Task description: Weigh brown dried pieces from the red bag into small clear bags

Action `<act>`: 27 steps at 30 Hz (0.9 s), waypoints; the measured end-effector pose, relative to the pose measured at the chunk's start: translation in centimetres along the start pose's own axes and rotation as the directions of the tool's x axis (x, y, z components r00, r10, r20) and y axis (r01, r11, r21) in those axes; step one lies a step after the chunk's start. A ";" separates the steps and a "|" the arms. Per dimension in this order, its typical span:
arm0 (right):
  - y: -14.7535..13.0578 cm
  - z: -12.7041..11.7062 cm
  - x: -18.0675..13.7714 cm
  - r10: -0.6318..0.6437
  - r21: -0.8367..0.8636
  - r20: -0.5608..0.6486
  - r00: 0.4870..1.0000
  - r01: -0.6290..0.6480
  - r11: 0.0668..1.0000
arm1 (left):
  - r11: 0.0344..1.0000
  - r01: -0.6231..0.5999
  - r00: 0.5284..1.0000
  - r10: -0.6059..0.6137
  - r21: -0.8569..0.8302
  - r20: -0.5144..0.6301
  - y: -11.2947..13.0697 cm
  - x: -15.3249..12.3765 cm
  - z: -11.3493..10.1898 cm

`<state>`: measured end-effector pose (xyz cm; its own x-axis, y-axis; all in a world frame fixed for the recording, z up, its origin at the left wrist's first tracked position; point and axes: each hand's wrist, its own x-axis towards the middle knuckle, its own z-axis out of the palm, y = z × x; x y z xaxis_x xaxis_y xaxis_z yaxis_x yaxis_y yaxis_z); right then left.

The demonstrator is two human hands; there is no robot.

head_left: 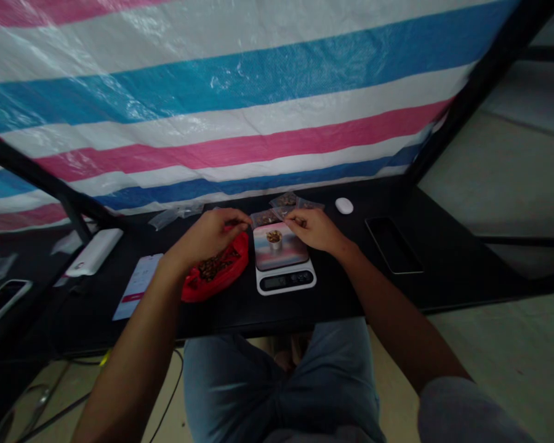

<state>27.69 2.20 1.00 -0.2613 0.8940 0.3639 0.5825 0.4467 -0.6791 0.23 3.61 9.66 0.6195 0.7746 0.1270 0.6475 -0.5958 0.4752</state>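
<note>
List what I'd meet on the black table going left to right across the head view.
White-edged phone, white box, phone with a lit screen, red bag, scale, small white case, dark phone.

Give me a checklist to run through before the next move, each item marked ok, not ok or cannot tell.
1. Cup upright on the scale: ok.
2. Pieces in the cup: ok, they show at its mouth.
3. Display readable: cannot tell, too dim and blurred.
4. Red bag open: ok, dark bits show inside.
5. Left hand and right hand off the cup: ok.
6. Fingers empty: cannot tell.
</note>
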 end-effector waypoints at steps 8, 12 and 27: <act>-0.3 0.2 -0.1 0.003 -0.010 0.001 1.000 -0.003 1.000 | 0.922 0.283 0.838 -0.372 0.264 0.399 -5.5 -4.1 0.2; -0.2 0.3 -0.1 0.004 -0.003 0.009 1.000 -0.004 1.000 | 0.932 0.242 0.871 -0.331 0.269 0.364 -6.6 -4.7 0.5; -0.1 0.4 -0.1 0.018 0.001 0.001 1.000 -0.018 1.000 | 0.998 -0.013 0.996 0.018 -0.057 0.083 0.8 -1.7 -0.7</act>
<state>27.35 2.11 0.74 -0.2518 0.9018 0.3512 0.5866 0.4309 -0.6858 -0.66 1.96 10.43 0.6659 0.7434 0.0624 0.6127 -0.5927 0.5227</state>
